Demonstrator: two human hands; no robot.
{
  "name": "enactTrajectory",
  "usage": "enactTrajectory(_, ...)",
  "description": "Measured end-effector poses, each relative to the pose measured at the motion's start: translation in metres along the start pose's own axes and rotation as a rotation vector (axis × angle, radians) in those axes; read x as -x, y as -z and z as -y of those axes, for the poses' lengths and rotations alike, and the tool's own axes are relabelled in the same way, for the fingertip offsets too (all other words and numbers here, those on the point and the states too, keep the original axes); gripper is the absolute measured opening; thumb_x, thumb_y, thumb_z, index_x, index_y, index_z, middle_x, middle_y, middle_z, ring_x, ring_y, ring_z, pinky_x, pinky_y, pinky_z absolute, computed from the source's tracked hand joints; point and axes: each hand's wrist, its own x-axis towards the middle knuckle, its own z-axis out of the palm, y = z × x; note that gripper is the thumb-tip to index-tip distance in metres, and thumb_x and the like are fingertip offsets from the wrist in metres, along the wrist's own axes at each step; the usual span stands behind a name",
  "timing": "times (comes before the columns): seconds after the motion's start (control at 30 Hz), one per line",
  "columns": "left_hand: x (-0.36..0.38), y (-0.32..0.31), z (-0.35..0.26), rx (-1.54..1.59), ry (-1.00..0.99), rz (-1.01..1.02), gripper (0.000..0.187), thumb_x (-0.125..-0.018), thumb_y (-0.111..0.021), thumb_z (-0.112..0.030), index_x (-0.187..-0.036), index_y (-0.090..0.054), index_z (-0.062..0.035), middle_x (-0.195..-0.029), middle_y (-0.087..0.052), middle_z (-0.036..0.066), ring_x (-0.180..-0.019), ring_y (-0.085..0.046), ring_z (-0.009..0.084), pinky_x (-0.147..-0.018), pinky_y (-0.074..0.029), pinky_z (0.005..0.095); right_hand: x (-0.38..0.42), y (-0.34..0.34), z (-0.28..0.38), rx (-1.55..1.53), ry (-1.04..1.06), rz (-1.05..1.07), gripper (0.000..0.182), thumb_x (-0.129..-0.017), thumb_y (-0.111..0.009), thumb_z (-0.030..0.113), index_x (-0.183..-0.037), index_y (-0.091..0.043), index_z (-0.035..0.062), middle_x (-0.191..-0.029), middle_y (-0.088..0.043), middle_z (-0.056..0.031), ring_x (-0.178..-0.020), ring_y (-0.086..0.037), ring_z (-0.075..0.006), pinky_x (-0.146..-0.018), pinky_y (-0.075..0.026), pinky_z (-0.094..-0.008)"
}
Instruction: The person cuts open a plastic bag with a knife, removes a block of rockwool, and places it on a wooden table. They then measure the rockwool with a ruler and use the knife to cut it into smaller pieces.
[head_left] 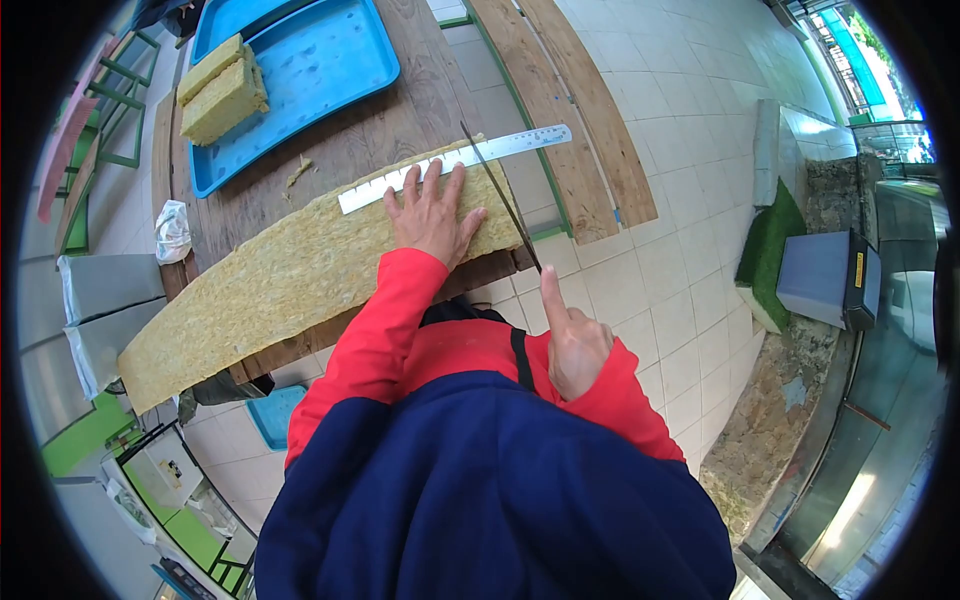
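A long yellowish slab of fibrous, mineral-wool-like material (270, 270) lies along the front of the wooden table. My left hand (428, 215) rests flat on it with fingers spread, their tips on a metal ruler (520, 142) laid lengthwise near the slab's far edge. My right hand (577, 345) is closed around the handle end of a long, thin, dark-bladed knife (507, 203), index finger stretched along it; the handle itself is hidden. The blade crosses the slab near its right end and passes over the ruler.
A blue tray (330, 65) stands on the table (430, 60) with cut yellowish blocks (222, 97) at its left side. Small scraps lie near the slab. A crumpled plastic bag (172, 232) sits at the left edge. Beyond the table's right side is a wooden bench (590, 170).
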Motion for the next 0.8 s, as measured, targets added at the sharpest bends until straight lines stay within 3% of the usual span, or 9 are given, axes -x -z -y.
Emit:
enactTrajectory(0.27, 0.000, -0.002, 0.000, 0.009, 0.016, 0.000, 0.059, -0.083, -0.047, -0.051, -0.132, -0.037, -0.0210, -0.135, -0.034, 0.008, -0.127, -0.026, 0.0294, -0.100, -0.018, 0.0563, -0.070, -0.027, 0.008, -0.018, -0.042, -0.053, 0.069, -0.069, -0.047, -0.006, -0.135, -0.026, -0.0013, -0.065, -0.054, -0.0211, -0.057, -0.054, -0.0405, -0.054, -0.041, -0.0488)
enactTrajectory(0.47, -0.001, -0.005, 0.004, 0.065, 0.047, 0.034, 0.064, -0.083, -0.046, -0.051, -0.134, -0.035, -0.0127, -0.138, -0.032, 0.008, -0.129, -0.023, 0.0294, -0.102, -0.017, 0.0559, -0.050, -0.002, 0.004, -0.162, 0.079, -0.223, 0.064, -0.069, -0.045, -0.009, -0.132, -0.033, 0.0014, -0.061, -0.052, -0.0190, -0.055, -0.053, -0.0385, -0.051, -0.039, -0.0466)
enactTrajectory(0.57, 0.000, -0.003, 0.006, 0.092, 0.041, 0.080, 0.067, -0.083, -0.046, -0.051, -0.134, -0.032, -0.0091, -0.138, -0.032, 0.008, -0.130, -0.022, 0.0287, -0.103, -0.016, 0.0551, -0.040, 0.001, 0.006, -0.143, 0.027, -0.084, 0.063, -0.074, -0.047, 0.002, -0.134, -0.027, 0.0065, -0.072, -0.057, -0.0221, -0.065, -0.057, -0.0411, -0.057, -0.044, -0.0502)
enactTrajectory(0.8, 0.006, -0.006, 0.012, 0.105, 0.065, 0.031, 0.063, -0.083, -0.047, -0.052, -0.134, -0.035, -0.0175, -0.139, -0.028, 0.011, -0.131, -0.015, 0.0363, -0.101, -0.012, 0.0611, -0.042, -0.013, 0.014, -0.121, -0.001, -0.026, 0.059, -0.077, -0.044, 0.003, -0.133, -0.028, 0.0076, -0.072, -0.057, -0.0224, -0.065, -0.058, -0.0411, -0.057, -0.045, -0.0497)
